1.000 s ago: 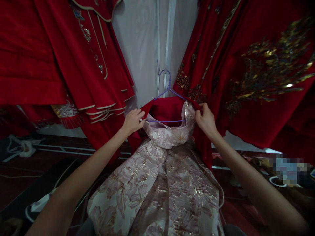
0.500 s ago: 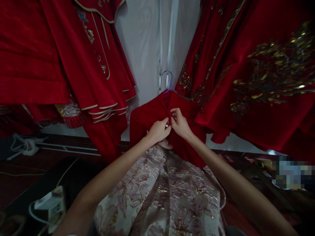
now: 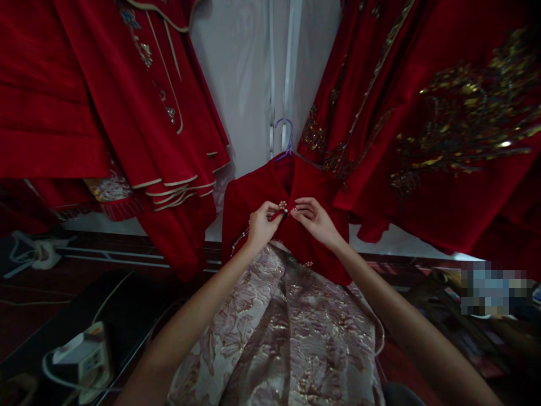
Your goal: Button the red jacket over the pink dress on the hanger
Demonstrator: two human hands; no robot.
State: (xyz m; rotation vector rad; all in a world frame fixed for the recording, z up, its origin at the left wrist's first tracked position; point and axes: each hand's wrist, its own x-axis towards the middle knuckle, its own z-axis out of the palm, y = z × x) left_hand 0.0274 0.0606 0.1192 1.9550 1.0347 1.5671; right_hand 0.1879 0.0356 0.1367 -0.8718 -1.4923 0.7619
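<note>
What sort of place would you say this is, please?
Probably a dress shop or garment workroom: red garments hang on both sides, and between them a purple hanger carries a red jacket over a pale patterned dress.

Dim light glints on gold embroidery [image 3: 467, 102]; the dark lower corners seem soft.

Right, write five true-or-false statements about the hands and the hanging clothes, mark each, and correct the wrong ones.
1. The hanger is purple. True.
2. The pale patterned dress shows below the red jacket. True.
3. The hands are far apart. False: the left hand and right hand are close together at the jacket's front.
4. A small beaded ornament is by the left hand's fingertips. True.
5. The large gold decoration is on a white garment. False: its garment is red.
</note>
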